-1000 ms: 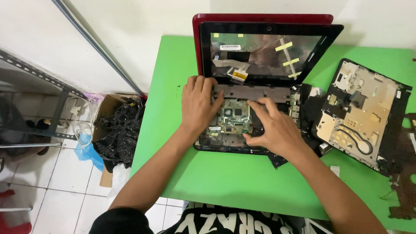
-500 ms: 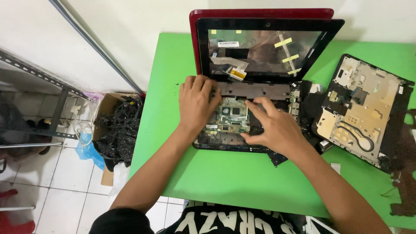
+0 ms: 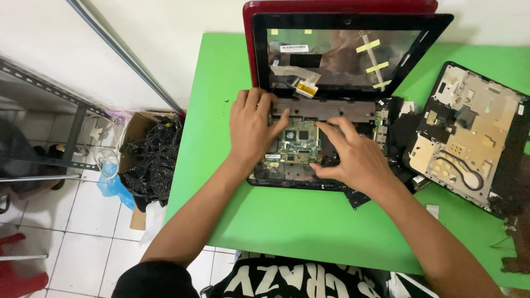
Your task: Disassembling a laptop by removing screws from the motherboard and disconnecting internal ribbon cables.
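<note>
I am pressing my left hand [image 3: 251, 128] flat on the left part of the opened laptop base [image 3: 309, 165], fingers spread and lying loose, thumb reaching toward the green circuit board [image 3: 298, 142]; it is gripping nothing. My right hand [image 3: 353, 157] is resting on the right part of the base, fingers half curled over the board's right edge, and I cannot tell whether they are pinching anything beneath them. The base is sitting near the far middle of the green table [image 3: 287, 226], with the red-backed screen [image 3: 342, 52] standing upright behind it.

I judge the board could be flexing or cracking if I am leaning too hard on it, and the flat ribbon cable [image 3: 301, 83] hanging from the screen frame could be tearing if the base slides toward me. My bare fingertips may also be touching delicate components.

The removed bottom cover [image 3: 469, 132] is lying to the right, just beside the base. Left of the table, on the white tiled floor [image 3: 72, 221], a cardboard box of black cables [image 3: 152, 157] is standing near a metal rack [image 3: 49, 110]. A white wall is running behind.
</note>
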